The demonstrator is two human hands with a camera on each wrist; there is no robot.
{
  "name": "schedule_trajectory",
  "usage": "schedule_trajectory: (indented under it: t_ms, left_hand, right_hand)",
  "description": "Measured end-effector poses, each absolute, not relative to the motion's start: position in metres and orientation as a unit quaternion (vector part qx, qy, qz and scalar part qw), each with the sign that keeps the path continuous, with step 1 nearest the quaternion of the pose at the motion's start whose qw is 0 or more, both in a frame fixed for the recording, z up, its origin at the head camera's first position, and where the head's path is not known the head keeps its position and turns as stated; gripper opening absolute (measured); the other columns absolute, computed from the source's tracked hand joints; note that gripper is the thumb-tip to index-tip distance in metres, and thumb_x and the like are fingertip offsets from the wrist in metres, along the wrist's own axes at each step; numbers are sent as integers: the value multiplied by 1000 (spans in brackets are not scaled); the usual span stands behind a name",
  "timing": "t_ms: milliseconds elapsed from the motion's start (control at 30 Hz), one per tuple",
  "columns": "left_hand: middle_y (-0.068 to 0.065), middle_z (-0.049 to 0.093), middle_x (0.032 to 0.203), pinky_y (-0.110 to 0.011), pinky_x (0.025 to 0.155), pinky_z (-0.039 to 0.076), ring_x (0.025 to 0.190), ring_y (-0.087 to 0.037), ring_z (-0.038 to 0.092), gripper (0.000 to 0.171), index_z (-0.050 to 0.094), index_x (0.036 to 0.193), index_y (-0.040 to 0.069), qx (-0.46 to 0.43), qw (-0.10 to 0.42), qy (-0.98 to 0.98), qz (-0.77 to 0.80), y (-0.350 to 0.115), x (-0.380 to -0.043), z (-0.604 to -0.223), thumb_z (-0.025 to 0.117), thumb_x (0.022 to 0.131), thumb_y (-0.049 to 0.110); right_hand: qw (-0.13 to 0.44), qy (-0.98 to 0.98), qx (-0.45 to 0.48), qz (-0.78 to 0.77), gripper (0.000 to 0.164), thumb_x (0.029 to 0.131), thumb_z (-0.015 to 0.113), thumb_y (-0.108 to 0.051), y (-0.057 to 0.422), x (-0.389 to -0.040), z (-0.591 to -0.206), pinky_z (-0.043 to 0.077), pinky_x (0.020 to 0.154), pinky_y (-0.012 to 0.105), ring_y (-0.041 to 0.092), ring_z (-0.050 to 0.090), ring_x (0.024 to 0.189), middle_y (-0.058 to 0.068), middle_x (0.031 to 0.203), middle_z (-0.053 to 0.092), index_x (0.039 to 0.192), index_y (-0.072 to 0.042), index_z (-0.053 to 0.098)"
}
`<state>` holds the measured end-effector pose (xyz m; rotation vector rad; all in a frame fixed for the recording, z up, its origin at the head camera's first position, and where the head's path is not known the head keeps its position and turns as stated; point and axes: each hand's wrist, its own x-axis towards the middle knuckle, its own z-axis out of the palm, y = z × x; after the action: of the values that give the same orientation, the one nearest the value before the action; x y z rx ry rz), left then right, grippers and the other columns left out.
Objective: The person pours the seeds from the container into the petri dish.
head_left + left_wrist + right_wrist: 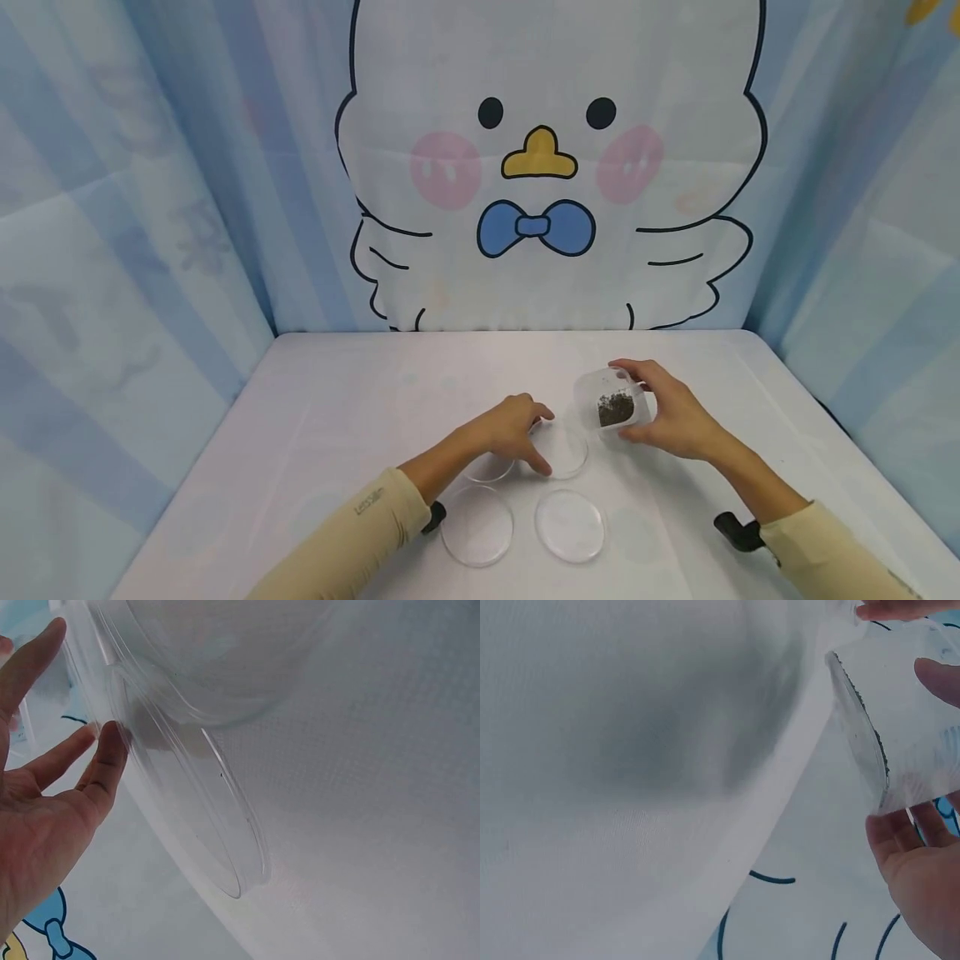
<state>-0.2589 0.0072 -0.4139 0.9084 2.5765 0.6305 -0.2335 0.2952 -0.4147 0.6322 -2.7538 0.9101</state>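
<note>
My right hand (678, 421) grips a clear plastic box (588, 390) from its right side, thumb on the near side and fingers on the far side. Dark, soil-like grains (617, 408) lie in the box, which is tilted and held above the table. My left hand (512, 429) reaches round the left side of a clear round dish (576, 467), its thumb and fingertips at the rim. Another clear dish (491, 471) is partly hidden beneath that hand. In the right wrist view the box (907, 712) shows a dark line of grains along one edge.
Two more clear round dishes stand nearer the front, a left one (477, 527) and a right one (570, 525). The white-covered table (337, 400) ends at a backdrop curtain (540, 292) with a cartoon bird. Side curtains (112, 292) hang left and right.
</note>
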Motion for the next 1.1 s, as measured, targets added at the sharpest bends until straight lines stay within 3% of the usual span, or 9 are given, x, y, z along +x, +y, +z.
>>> schedule_trajectory:
  t_ms: [267,733,1100]
  left_hand:
    - [-9,64,117,-22,84,49,96,-10,54,79,64,141,9,322,164,906,221,7,-260,-414,97,73,34]
    - [-8,63,113,-21,80,47,93,-9,52,78,65,140,9,319,165,904,232,6,-259,-414,97,73,33]
    - [-9,64,112,-20,79,47,91,-8,51,78,65,139,7,323,159,903,234,5,-259,-413,97,72,31]
  right_hand:
    - [118,-930,224,266,96,67,97,-8,276,-223,-410,49,101,66,34,52,127,9,137,56,150,-18,50]
    - [183,-931,264,174,99,62,96,-6,262,-216,-407,57,94,53,28,50,123,10,136,54,150,-17,52]
    - [207,-927,279,139,96,61,95,-5,253,-212,-402,54,97,61,33,51,126,13,137,56,147,-17,56]
